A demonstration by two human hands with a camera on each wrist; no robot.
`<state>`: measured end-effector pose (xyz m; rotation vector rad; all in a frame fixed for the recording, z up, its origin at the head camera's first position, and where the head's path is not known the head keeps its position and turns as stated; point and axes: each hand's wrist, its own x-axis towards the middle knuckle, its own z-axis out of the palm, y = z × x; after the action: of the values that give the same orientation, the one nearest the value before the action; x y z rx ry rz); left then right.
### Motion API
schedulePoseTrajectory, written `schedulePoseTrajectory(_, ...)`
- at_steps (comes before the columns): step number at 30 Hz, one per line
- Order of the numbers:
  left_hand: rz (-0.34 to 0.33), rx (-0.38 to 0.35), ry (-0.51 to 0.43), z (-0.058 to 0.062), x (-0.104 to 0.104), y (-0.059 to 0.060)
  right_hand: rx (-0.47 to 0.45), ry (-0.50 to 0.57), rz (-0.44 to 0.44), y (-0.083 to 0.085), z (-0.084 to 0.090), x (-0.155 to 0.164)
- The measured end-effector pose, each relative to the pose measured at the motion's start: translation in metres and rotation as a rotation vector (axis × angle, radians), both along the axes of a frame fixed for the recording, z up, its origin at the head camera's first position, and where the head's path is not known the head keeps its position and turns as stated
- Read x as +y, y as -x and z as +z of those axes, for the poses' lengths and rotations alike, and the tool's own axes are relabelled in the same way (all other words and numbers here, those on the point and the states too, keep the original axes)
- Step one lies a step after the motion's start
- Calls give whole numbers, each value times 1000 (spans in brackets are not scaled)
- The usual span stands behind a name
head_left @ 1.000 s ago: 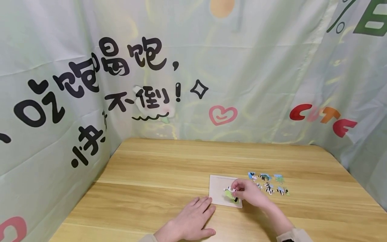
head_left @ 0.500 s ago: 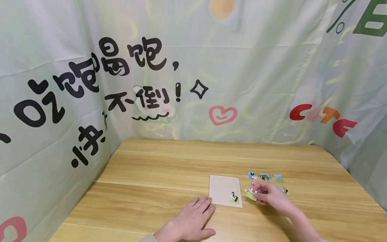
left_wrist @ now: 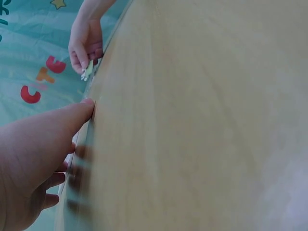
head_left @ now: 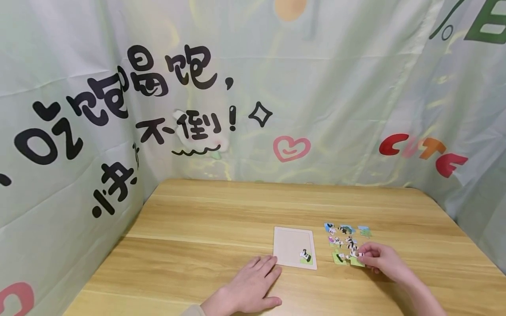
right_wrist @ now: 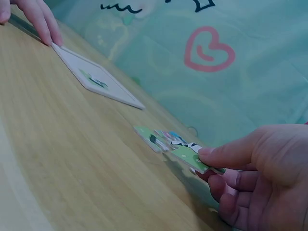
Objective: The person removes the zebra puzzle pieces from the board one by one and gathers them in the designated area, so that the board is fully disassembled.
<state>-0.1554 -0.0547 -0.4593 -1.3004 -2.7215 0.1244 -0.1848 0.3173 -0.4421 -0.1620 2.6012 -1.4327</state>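
Observation:
My left hand (head_left: 253, 285) lies flat on the table, its fingertips at the near left corner of a pale, shallow puzzle tray (head_left: 290, 245). One jigsaw piece with a panda on green (head_left: 306, 256) lies in the tray's near right corner. To the right of the tray, my right hand (head_left: 381, 261) pinches a green jigsaw piece with black-and-white print (right_wrist: 190, 156) between thumb and fingers, tilted just above the table. Another green piece (head_left: 339, 257) lies beside it on the left. In the left wrist view the right hand (left_wrist: 86, 45) appears with the held piece.
Behind the held piece, several loose jigsaw pieces (head_left: 346, 229) with blue, green and zebra-like prints lie in rough rows on the wooden table (head_left: 221, 210). A printed fabric curtain (head_left: 336, 101) stands along the table's back and sides.
My right hand has moved rightward from over the tray to the loose pieces, with a green piece in its fingers. The panda piece in the tray is uncovered. My left hand stays put.

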Motion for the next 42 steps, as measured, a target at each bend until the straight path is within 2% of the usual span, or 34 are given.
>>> schedulePoseTrajectory(5, -1, 4, -3, 1, 0, 0, -6, -111, -60, 1, 0, 5)
schedulePoseTrajectory(9, -4, 8, 2, 1, 0, 0, 10, -174, -73, 0, 0, 4)
schedulePoseTrajectory(18, -5, 6, -7, 1, -1, 1, 147, -351, -86, 1, -2, -4)
schedulePoseTrajectory(27, -9, -6, -8, 2, 0, 0, 168, -372, -98, -1, -4, -6)
schedulePoseTrajectory(34, 0, -13, -5, 2, 0, 0, 161, -382, -70, -1, -3, -6)
schedulePoseTrajectory(42, -3, -12, -12, 2, 0, 0, 161, -352, -61, 0, 2, -9)
